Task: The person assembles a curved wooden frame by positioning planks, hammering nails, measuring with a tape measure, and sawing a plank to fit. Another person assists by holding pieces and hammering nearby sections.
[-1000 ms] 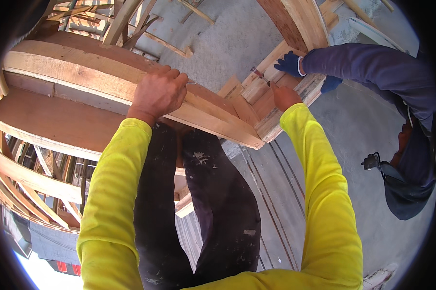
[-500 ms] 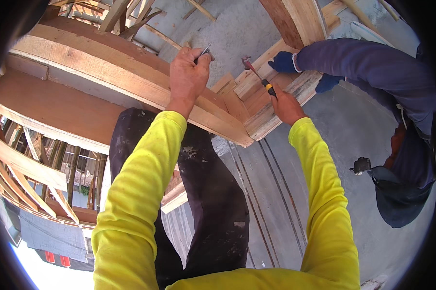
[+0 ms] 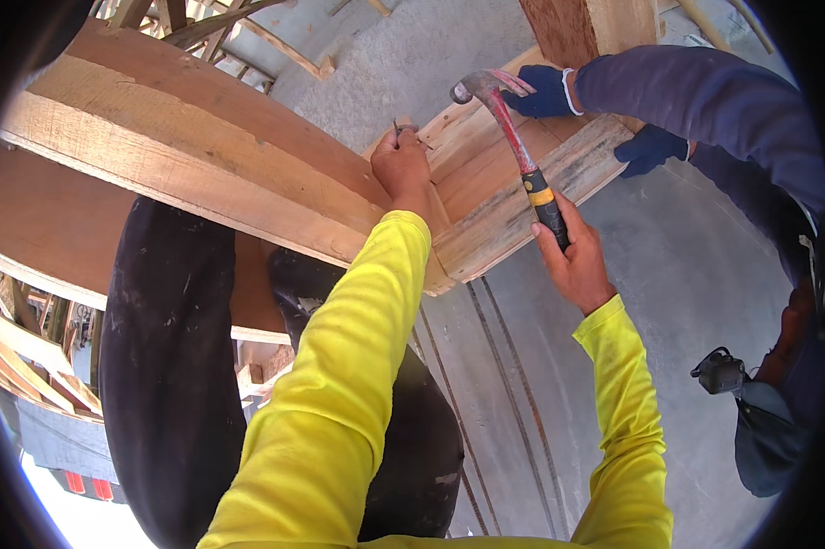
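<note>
In my right hand (image 3: 577, 261) is a claw hammer (image 3: 515, 137), gripped by its black and yellow handle. Its red-painted neck and worn steel head are raised above the wooden channel (image 3: 467, 233). My left hand (image 3: 403, 174) is closed at the corner where the channel meets a long beam form (image 3: 193, 151). Thin nails (image 3: 397, 128) stick out of its fingers; how many cannot be told. A co-worker's blue-gloved hands (image 3: 655, 149) rest on the channel's far end, one on each side, partly behind the hammer's claw.
A timber post (image 3: 604, 27) rises at the channel's far end. Dark grooves or bars (image 3: 513, 393) run along the grey concrete below. The co-worker's cap (image 3: 767, 439), with a small camera (image 3: 719, 371) on it, is at the right. Loose lumber (image 3: 28, 352) lies lower left.
My left hand has moved right and down to the corner with the nails. The hammer has come up closer to me. My legs have shifted, and the view has moved along the beam.
</note>
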Demonstrator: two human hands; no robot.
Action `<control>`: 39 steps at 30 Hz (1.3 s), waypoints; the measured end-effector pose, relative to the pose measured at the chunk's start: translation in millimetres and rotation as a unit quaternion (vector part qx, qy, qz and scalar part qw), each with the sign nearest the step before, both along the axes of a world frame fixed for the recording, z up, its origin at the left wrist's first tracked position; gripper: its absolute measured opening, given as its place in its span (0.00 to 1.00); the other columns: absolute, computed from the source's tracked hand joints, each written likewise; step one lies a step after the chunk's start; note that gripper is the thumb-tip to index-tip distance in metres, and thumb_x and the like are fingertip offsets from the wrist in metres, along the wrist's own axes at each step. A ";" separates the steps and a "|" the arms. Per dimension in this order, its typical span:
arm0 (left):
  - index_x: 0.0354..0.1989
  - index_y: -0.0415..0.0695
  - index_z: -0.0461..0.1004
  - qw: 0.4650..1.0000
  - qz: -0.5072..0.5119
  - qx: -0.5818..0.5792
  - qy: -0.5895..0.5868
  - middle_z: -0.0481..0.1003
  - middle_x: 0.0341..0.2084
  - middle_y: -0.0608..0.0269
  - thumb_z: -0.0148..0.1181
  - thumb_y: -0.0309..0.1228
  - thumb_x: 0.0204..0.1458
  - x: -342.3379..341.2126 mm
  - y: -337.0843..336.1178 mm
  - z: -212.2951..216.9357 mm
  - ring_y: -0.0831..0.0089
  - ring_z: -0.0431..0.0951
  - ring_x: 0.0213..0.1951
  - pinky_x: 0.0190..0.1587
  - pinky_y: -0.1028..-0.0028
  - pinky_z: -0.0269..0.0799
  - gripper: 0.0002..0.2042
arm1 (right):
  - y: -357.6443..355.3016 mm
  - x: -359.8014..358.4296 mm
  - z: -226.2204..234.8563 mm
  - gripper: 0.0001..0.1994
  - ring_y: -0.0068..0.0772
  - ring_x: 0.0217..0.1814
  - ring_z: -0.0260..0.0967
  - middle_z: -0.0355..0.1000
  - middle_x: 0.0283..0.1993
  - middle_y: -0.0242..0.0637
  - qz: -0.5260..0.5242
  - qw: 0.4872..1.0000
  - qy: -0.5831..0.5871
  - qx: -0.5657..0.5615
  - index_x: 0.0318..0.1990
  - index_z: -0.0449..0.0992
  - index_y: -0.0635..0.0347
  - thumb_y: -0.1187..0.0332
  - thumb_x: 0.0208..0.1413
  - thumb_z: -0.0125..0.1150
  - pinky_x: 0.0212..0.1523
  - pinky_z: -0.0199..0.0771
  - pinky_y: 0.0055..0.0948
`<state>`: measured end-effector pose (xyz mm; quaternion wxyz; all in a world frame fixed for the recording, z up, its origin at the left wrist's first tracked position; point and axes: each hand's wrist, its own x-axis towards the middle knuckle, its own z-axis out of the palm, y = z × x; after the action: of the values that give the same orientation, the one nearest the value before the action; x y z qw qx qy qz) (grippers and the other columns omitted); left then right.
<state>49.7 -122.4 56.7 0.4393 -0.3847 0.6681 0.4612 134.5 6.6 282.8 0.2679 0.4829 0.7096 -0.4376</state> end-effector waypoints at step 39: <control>0.37 0.40 0.85 0.996 -0.090 0.013 0.016 0.82 0.24 0.61 0.60 0.28 0.54 44.8 24.2 -65.8 0.75 0.81 0.28 0.37 0.74 0.75 0.09 | -30.3 47.8 -31.8 0.26 0.35 0.48 0.75 0.74 0.51 0.47 -0.126 0.992 0.020 -0.014 0.66 0.63 0.66 0.73 0.63 0.62 0.50 0.76 0.32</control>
<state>94.5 -98.2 -9.1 0.4734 -0.3097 0.7009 0.4344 182.3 -23.7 251.0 0.2032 0.5552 0.6424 -0.4877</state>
